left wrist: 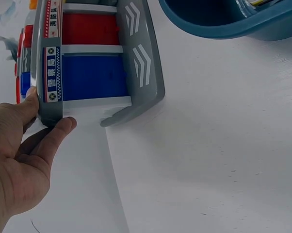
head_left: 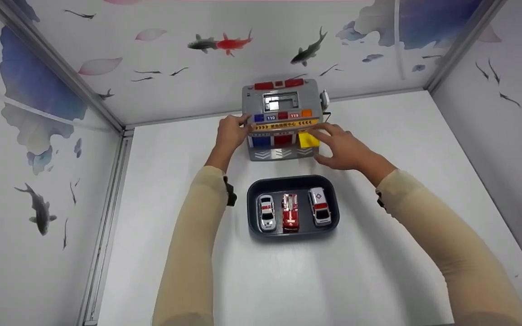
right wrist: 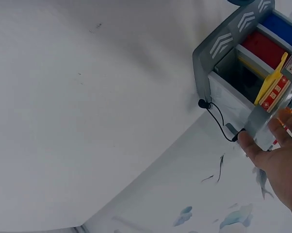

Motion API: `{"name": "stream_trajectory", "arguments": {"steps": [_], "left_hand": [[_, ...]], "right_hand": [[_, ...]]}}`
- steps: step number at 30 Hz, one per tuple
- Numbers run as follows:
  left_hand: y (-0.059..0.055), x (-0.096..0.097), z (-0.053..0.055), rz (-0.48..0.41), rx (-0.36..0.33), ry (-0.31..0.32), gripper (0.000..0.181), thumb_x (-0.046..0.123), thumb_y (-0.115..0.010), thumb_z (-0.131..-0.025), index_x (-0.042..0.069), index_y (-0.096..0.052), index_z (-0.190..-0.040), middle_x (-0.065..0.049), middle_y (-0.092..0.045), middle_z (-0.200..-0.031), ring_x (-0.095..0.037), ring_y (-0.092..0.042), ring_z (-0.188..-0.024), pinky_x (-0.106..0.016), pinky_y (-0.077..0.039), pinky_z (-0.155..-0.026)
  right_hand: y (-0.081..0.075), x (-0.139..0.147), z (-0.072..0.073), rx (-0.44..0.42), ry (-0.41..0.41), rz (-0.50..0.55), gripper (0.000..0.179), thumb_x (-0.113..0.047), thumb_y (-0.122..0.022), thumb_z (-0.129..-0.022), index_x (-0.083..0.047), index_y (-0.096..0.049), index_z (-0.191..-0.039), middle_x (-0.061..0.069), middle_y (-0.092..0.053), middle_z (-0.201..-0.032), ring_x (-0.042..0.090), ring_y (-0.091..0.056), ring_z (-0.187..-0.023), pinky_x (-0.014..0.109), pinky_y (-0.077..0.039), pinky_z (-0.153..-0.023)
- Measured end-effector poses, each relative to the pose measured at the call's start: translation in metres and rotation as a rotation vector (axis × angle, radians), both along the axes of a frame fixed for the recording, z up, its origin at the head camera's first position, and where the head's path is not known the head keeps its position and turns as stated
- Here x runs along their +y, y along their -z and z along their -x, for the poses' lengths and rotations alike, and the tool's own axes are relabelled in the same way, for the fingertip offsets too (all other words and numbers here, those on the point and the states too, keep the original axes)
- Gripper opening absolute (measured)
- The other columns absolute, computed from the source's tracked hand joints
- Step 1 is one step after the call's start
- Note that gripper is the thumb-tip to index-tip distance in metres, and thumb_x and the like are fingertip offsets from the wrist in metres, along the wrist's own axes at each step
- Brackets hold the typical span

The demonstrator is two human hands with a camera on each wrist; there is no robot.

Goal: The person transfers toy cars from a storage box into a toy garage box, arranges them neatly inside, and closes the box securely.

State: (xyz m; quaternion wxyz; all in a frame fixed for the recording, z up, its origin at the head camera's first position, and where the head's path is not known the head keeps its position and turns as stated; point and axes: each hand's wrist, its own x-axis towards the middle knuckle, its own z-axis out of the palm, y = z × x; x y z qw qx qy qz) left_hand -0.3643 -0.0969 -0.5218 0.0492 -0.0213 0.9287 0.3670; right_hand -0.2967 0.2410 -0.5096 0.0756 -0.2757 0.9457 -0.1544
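A grey toy garage (head_left: pixel 280 99) with a carry handle and red, blue and orange lights on its roof stands near the back wall. My left hand (head_left: pixel 231 133) grips its left front edge, thumb and fingers on either side of the panel in the left wrist view. The blue door (left wrist: pixel 95 76) and red door (left wrist: pixel 90 29) are down. The yellow door (right wrist: pixel 272 80) is swung up, showing a dark bay behind it. At the right front edge is my right hand (head_left: pixel 345 147), fingers spread and touching near the top of the yellow door; nothing is held in it.
A dark blue-grey tray (head_left: pixel 293 235) sits in front of the garage. In it lie a silver toy car (head_left: pixel 267 213), a red toy fire engine (head_left: pixel 290 213) and a white toy ambulance (head_left: pixel 320 206). A black cord (right wrist: pixel 219 119) hangs at the garage's right side. Printed walls surround the white table.
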Motion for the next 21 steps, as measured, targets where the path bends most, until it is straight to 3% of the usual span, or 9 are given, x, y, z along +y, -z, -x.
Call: {"name": "stream_trajectory", "arguments": {"steps": [4, 11, 16, 21], "left_hand": [[-0.001, -0.001, 0.001, 0.002, -0.004, 0.007, 0.046, 0.033, -0.072, -0.11, 0.02, -0.066, -0.154, -0.008, -0.073, -0.149, -0.026, -0.069, -0.139, -0.04, -0.06, -0.108], [-0.001, -0.004, -0.001, 0.023, 0.019, 0.018, 0.047, 0.036, -0.07, -0.11, 0.019, -0.066, -0.154, -0.008, -0.072, -0.15, -0.026, -0.068, -0.141, -0.04, -0.059, -0.109], [-0.001, -0.003, -0.002, 0.01, 0.015, 0.016, 0.047, 0.035, -0.071, -0.11, 0.018, -0.066, -0.154, -0.009, -0.073, -0.15, -0.025, -0.07, -0.137, -0.041, -0.06, -0.107], [0.0, 0.0, -0.002, 0.006, 0.0, 0.01, 0.047, 0.035, -0.071, -0.11, 0.02, -0.065, -0.154, -0.007, -0.073, -0.15, -0.024, -0.07, -0.136, -0.04, -0.06, -0.107]], "right_hand": [[-0.001, 0.0, -0.016, 0.027, -0.055, -0.042, 0.073, -0.039, -0.076, -0.103, -0.018, -0.05, -0.167, 0.016, -0.044, -0.173, 0.044, -0.044, -0.158, 0.075, -0.041, -0.121], [0.003, -0.007, -0.045, 0.14, -0.231, -0.13, 0.059, -0.048, -0.077, -0.1, -0.014, -0.07, -0.148, 0.013, -0.068, -0.152, 0.04, -0.06, -0.144, 0.072, -0.044, -0.117], [0.009, -0.013, -0.068, 0.168, -0.308, -0.17, 0.053, -0.049, -0.08, -0.098, -0.019, -0.075, -0.142, 0.008, -0.075, -0.14, 0.034, -0.069, -0.131, 0.072, -0.044, -0.117], [0.017, -0.014, -0.088, 0.142, -0.345, -0.225, 0.053, -0.049, -0.084, -0.096, -0.018, -0.077, -0.139, 0.008, -0.074, -0.138, 0.03, -0.069, -0.126, 0.074, -0.043, -0.118]]}}
